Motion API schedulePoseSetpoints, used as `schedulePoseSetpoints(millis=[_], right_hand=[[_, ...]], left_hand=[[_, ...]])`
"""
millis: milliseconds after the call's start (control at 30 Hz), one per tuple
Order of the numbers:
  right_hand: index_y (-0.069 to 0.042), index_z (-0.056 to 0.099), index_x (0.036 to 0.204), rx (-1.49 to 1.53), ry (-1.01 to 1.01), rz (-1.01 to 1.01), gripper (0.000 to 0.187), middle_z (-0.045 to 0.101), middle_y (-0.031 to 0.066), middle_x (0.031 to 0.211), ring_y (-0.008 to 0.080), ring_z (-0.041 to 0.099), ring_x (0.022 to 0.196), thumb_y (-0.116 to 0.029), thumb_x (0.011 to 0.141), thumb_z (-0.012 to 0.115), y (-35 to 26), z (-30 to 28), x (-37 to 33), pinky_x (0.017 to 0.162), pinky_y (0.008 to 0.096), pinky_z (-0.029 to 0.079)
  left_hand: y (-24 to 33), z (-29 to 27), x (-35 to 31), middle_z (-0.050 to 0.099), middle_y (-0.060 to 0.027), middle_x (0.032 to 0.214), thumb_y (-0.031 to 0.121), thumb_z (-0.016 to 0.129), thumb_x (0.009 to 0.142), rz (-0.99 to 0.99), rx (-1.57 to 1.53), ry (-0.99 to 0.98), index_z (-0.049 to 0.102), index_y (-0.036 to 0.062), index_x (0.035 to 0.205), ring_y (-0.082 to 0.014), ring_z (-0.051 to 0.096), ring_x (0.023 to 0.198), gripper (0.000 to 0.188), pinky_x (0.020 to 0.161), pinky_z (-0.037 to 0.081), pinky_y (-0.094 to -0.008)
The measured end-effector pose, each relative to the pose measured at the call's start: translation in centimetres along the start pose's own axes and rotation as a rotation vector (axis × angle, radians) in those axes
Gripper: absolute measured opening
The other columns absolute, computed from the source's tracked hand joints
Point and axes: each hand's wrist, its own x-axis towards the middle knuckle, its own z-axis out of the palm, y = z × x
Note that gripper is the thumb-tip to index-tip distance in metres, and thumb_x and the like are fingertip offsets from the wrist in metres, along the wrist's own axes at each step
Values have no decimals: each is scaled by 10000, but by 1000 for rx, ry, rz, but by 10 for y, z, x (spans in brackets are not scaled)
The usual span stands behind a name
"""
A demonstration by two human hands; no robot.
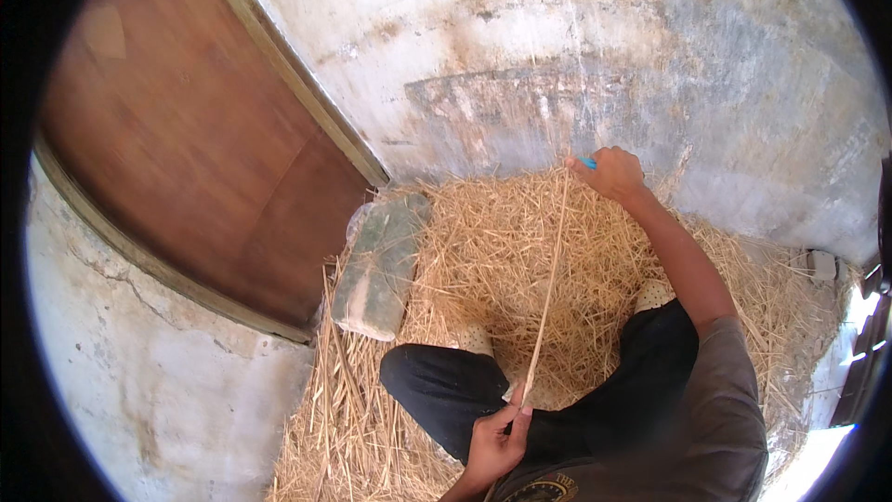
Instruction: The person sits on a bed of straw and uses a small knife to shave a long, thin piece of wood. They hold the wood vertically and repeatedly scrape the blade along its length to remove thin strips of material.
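Observation:
A long, thin, pale stalk [552,293] runs from my lap up toward the wall. Its near end is pinched between the thumb and fingers of my left hand [499,442], low in front of my body. My right arm is stretched far forward. At its end my right hand [615,175] is closed around a small bright blue thing [587,163], of which only a bit shows at the thumb. The stalk's far end reaches the tip of that thumb. Whether the blue thing touches the stalk I cannot tell.
Loose straw [492,223] covers the floor around my bent legs. Left of it lies a grey-green block [376,265], with longer stalks [339,409] heaped below. A brown door [214,130] stands at the left. A stained whitewashed wall [557,56] rises ahead.

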Motion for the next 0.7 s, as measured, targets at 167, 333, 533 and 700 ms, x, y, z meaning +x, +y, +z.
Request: schedulePoseSetpoints(millis=[167, 333, 533, 700], right_hand=[[-58, 493, 508, 195, 41, 271, 834, 420, 15, 474, 161, 471, 452, -799, 836, 296, 35, 3, 33, 419, 368, 383], [-63, 539, 528, 187, -243, -115, 868, 430, 14, 471, 176, 482, 451, -841, 801, 269, -18, 17, -49, 425, 371, 387], [-79, 548, 505, 194, -183, -614, 777, 466, 112, 420, 290, 501, 368, -792, 788, 424, -72, 2, -153, 375, 401, 392], [-74, 552, 517, 146, -116, -605, 779, 478, 107, 432, 290, 525, 391, -804, 767, 439, -81, 3, -153, 389, 403, 404]], left_hand=[[24, -1, 8, 575, -7, 646, 160, 501, 987, -237, -215, -93, 534, -16, 1290, -29, 439, 502, 352, 468, 367, -177], [15, -16, 32, 528, -27, 579, 220, 466, 1005, -340, -449, -38, 491, 46, 1347, -52, 408, 397, 384, 381, 329, -191], [23, -23, 51, 513, -44, 556, 197, 449, 1007, -221, -549, -11, 468, 5, 1347, -69, 403, 385, 391, 370, 312, -189], [31, -22, 46, 510, -43, 553, 181, 452, 1005, -248, -567, -6, 482, 6, 1338, -68, 396, 384, 378, 368, 306, -192]])
